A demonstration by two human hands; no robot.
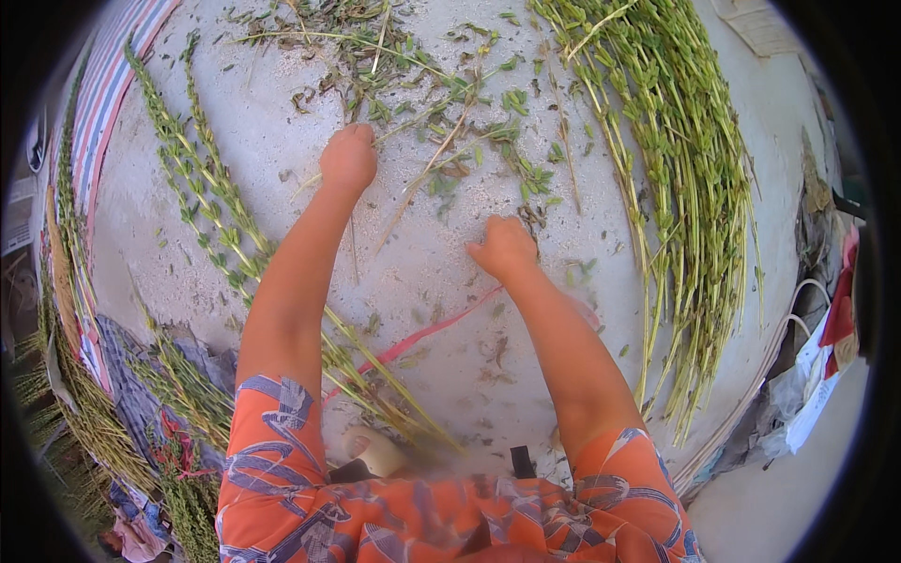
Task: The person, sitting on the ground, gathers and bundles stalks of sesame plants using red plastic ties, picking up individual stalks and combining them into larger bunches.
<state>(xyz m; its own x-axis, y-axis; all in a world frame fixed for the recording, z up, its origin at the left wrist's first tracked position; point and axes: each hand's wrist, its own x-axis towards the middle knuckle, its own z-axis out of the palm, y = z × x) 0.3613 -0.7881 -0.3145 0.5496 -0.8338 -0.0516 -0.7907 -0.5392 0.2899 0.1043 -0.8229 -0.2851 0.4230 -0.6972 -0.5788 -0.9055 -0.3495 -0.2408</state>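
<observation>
My left hand (348, 158) is closed around a thin green sesame stalk (421, 116), whose stem shows on both sides of the fist. Its leafy end lies toward scattered leaves and pods. Nearer to me and to the right, my right hand (503, 246) hovers low over the pale sheet (422, 281) with fingers curled and thumb out. Dark withered leaves (533, 217) lie beside its knuckles; whether it holds anything is hidden. Between the hands lies a dry brown stalk (426, 172). Small pale seeds are strewn over the sheet around both hands.
A thick bundle of sesame stalks (686, 211) lies along the right. Several loose stalks (204, 183) run beneath my left arm. A pink ribbon (415, 338) crosses the sheet near me. Striped cloth (116, 91) borders the left; a white bag (809, 387) stands at right.
</observation>
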